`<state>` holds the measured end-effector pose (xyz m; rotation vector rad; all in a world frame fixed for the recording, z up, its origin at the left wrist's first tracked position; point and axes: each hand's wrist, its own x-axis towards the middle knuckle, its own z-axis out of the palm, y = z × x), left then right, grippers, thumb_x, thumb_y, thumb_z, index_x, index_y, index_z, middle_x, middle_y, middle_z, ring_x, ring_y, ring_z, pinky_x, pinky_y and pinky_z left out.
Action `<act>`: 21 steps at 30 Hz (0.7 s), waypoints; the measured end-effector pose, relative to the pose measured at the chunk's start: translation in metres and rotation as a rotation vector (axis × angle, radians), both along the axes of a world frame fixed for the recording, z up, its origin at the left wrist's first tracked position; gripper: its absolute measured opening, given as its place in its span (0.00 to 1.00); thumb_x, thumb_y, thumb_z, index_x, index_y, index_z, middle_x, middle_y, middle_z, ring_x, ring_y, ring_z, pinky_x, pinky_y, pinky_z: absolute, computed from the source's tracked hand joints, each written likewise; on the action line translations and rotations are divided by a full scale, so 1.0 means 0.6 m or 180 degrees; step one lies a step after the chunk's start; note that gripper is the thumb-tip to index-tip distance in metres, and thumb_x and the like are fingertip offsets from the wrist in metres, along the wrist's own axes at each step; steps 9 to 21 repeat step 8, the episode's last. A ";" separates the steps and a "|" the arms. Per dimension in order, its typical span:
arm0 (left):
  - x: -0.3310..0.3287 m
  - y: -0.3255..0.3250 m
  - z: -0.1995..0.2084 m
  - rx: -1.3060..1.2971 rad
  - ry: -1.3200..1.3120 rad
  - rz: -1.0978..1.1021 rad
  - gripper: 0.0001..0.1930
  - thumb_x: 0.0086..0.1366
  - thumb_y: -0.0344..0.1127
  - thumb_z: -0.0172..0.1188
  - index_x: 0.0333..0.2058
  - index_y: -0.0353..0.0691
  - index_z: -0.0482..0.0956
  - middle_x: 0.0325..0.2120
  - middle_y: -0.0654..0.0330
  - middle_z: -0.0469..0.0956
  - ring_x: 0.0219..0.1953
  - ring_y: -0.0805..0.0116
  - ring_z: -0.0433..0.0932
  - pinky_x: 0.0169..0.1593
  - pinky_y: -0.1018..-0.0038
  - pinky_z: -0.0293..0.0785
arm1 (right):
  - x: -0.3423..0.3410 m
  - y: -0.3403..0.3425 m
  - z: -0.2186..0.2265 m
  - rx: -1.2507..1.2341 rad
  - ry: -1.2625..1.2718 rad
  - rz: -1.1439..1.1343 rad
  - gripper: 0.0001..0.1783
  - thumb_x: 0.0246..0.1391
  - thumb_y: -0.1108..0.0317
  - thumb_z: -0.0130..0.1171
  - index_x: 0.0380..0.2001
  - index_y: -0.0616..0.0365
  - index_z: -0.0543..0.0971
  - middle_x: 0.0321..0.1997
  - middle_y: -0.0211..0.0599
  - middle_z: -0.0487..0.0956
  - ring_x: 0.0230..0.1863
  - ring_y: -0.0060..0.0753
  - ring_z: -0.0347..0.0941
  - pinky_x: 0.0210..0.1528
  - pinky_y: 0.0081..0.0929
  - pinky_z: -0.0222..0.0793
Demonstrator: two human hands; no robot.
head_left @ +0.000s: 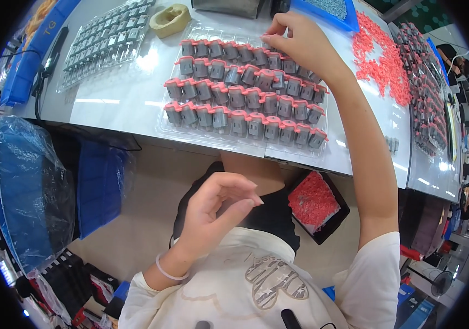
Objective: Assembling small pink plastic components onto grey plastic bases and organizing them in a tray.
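A clear plastic tray near the table's front edge holds several rows of small grey motor-like parts, most topped with pinkish-red plastic pieces. My right hand reaches over the tray's far edge, above the back row. Its thumb and forefinger are pinched together, and whatever is between them is too small or hidden to make out. Over my lap, in front of the table, my left hand is raised with loosely curled fingers. A gap shows between its thumb and forefinger, and I see nothing in it.
Another tray of grey parts lies at the far left, beside a beige ring-shaped object. Loose red pieces spread to the right, near a blue bin. Below the table are a box of red pieces and a plastic-lined blue bin.
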<state>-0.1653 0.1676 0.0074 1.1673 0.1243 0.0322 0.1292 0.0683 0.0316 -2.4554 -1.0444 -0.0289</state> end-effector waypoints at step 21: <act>0.039 -0.037 0.030 0.1512 -0.0640 -0.1255 0.13 0.64 0.27 0.53 0.47 0.38 0.73 0.41 0.56 0.76 0.38 0.61 0.77 0.46 0.73 0.71 | 0.004 -0.158 0.054 0.0493 -0.0765 0.0203 0.18 0.46 0.66 0.62 0.41 0.64 0.78 0.32 0.42 0.80 0.28 0.27 0.75 0.32 0.26 0.71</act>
